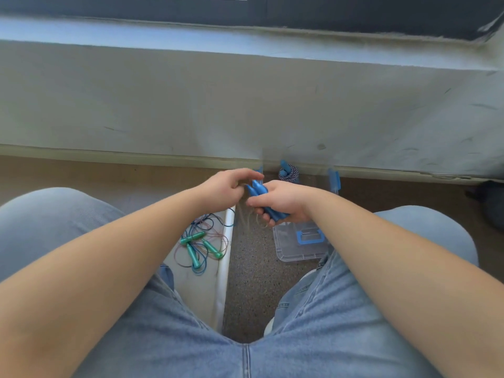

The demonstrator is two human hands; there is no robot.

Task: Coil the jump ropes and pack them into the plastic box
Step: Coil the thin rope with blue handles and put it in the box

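Observation:
My right hand grips a pair of blue jump rope handles, held together above the floor. A thin pale rope hangs blurred below them. My left hand is just left of the handles, fingers curled at the rope near the handle tips. A clear plastic box with blue latches sits on the floor under my right wrist. A coiled striped rope with blue handles lies inside it at the far end. A tangle of thin ropes with green handles lies on a white surface to the left.
I sit with my knees in blue jeans at both sides of the view. A pale wall with a skirting board runs across just beyond the box. Speckled floor shows between my legs. A dark object lies at the right edge.

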